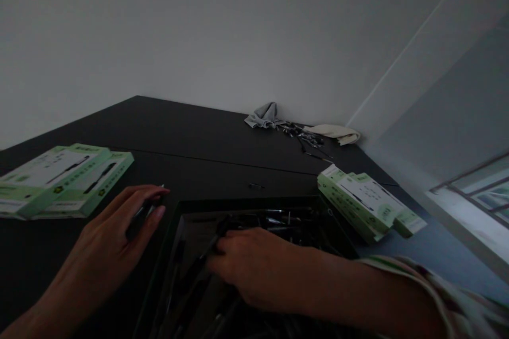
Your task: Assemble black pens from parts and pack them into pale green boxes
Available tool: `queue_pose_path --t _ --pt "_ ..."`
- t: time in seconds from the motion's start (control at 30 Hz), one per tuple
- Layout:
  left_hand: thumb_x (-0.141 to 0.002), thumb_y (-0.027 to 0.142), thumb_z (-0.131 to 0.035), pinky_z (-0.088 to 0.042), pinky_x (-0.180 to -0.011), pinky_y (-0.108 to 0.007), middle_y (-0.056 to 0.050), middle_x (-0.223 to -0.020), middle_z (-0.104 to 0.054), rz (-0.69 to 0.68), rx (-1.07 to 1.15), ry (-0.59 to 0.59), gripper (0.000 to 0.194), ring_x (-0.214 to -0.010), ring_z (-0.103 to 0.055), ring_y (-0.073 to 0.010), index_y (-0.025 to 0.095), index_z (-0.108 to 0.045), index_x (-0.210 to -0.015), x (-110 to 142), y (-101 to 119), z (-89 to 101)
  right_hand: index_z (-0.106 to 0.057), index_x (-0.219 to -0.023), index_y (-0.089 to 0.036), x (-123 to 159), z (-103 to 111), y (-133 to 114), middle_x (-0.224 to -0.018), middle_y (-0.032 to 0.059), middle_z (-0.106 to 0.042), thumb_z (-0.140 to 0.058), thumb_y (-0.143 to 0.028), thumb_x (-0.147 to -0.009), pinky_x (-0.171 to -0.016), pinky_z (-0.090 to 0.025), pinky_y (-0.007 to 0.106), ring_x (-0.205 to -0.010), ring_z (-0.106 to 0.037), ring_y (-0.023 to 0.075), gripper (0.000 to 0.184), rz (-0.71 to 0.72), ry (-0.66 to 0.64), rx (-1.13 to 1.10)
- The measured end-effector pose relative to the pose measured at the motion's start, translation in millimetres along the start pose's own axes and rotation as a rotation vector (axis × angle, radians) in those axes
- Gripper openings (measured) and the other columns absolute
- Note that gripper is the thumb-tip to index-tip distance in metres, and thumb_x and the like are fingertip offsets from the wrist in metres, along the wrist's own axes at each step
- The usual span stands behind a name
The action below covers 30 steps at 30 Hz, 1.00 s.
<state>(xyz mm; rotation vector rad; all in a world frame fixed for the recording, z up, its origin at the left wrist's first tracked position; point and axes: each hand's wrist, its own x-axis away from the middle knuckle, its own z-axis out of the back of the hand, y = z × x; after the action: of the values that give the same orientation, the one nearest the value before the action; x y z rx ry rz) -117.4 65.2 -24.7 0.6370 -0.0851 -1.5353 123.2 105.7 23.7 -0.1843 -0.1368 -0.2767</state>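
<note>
My left hand is beside the tray's left wall, its fingers curled around what looks like one or more dark pens, with a light tip poking past the fingertips. Reaching across from the right, my right hand is down inside a dark open tray. Its fingers are closed at the end of a black pen that slants down to the left. Several black pens and shiny pen parts lie loose around it in the tray. Dim light hides much of the tray's near part.
Green and white pen boxes are stacked on the left of the black table, more pen boxes on the right. A pile of pens lies at the back between a grey cloth and a cream cloth. One small clip-like piece lies behind the tray.
</note>
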Motion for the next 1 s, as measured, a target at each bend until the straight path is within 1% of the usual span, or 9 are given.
queue_pose_path --t 0.17,0.3,0.4,0.5,0.63,0.7,0.8,0.9,1.0 --pt "-0.09 0.048 -0.038 -0.04 -0.097 -0.036 -0.001 -0.121 -0.05 -0.024 0.009 0.019 0.032 -0.112 -0.052 -0.0214 0.032 -0.045 -0.117 0.7 -3.9 -4.5 -0.064 -0.096 -0.01 -16.6 -23.8 8.2 -0.092 0.0094 -0.067 -0.055 -0.008 -0.08 -0.066 -0.051 0.029 -0.084 -0.063 0.0205 0.019 0.02 0.022 0.023" --pt "-0.091 0.044 -0.037 -0.041 -0.097 -0.037 -0.002 -0.12 -0.051 -0.04 0.026 0.034 0.03 -0.109 -0.053 -0.0202 0.031 -0.045 -0.117 2.2 -3.6 -1.2 -0.067 -0.078 -0.011 -4.0 -9.1 6.0 -0.079 0.0076 -0.066 -0.06 -0.012 -0.076 -0.059 -0.049 0.027 -0.073 -0.062 0.0192 0.007 0.005 -0.14 0.029" --pt "-0.091 0.044 -0.037 -0.042 -0.096 -0.037 -0.002 -0.119 -0.051 -0.049 0.025 0.059 0.03 -0.108 -0.053 -0.0203 0.031 -0.045 -0.117 3.0 -2.3 -0.2 -0.064 -0.089 -0.013 -5.9 3.7 3.0 -0.087 0.0072 -0.065 -0.055 -0.012 -0.081 -0.066 -0.05 0.028 -0.08 -0.061 0.0189 0.012 0.007 -0.018 0.009" --pt "-0.091 0.046 -0.037 -0.042 -0.097 -0.038 -0.002 -0.119 -0.051 -0.06 0.033 0.065 0.031 -0.109 -0.053 -0.0206 0.032 -0.046 -0.117 2.8 -2.1 -2.0 -0.06 -0.098 -0.012 -20.7 -2.3 4.5 -0.096 0.0099 -0.062 -0.053 -0.013 -0.084 -0.077 -0.049 0.035 -0.093 -0.057 0.0236 0.016 0.002 0.158 0.107" --pt "-0.091 0.042 -0.039 -0.041 -0.1 -0.038 -0.003 -0.12 -0.052 -0.063 0.073 0.036 0.03 -0.112 -0.052 -0.0204 0.031 -0.046 -0.118 1.6 -3.6 -3.7 -0.061 -0.096 -0.012 -35.1 -23.3 11.3 -0.094 0.0093 -0.064 -0.053 -0.014 -0.085 -0.079 -0.048 0.036 -0.09 -0.058 0.0233 0.014 0.029 0.13 0.158" --pt "-0.091 0.041 -0.04 -0.042 -0.1 -0.039 -0.003 -0.12 -0.052 -0.063 0.079 0.047 0.029 -0.112 -0.053 -0.0208 0.031 -0.048 -0.117 2.0 -3.3 -2.0 -0.062 -0.093 -0.013 -32.3 -24.2 13.5 -0.089 0.0075 -0.065 -0.051 -0.013 -0.088 -0.081 -0.047 0.034 -0.089 -0.059 0.022 0.012 0.027 0.115 0.157" --pt "-0.09 0.041 -0.042 -0.045 -0.097 -0.034 -0.001 -0.118 -0.054 -0.106 0.115 0.087 0.028 -0.11 -0.055 -0.0199 0.033 -0.049 -0.116 8.3 2.2 3.1 -0.062 -0.088 -0.014 -17.3 -7.1 11.8 -0.083 0.0057 -0.065 -0.053 -0.012 -0.088 -0.078 -0.047 0.032 -0.085 -0.06 0.0207 0.01 0.004 0.058 0.141" --pt "-0.09 0.04 -0.04 -0.046 -0.096 -0.024 0.001 -0.122 -0.055 -0.185 0.172 0.061 0.031 -0.113 -0.054 -0.016 0.032 -0.049 -0.118 22.7 13.2 4.3 -0.06 -0.088 -0.014 -0.5 20.9 2.1 -0.082 0.0036 -0.066 -0.054 -0.011 -0.085 -0.069 -0.046 0.03 -0.077 -0.061 0.0187 0.007 -0.006 0.037 0.099" --pt "-0.09 0.052 -0.03 -0.045 -0.1 -0.026 -0.001 -0.125 -0.059 -0.446 0.074 0.033 0.047 -0.117 -0.055 -0.0176 0.028 -0.042 -0.128 37.3 21.8 -2.5 -0.057 -0.091 -0.014 6.6 41.3 -13.8 -0.082 0.0035 -0.068 -0.055 -0.011 -0.084 -0.051 -0.04 0.029 -0.065 -0.061 0.0171 0.008 -0.018 0.042 0.037"
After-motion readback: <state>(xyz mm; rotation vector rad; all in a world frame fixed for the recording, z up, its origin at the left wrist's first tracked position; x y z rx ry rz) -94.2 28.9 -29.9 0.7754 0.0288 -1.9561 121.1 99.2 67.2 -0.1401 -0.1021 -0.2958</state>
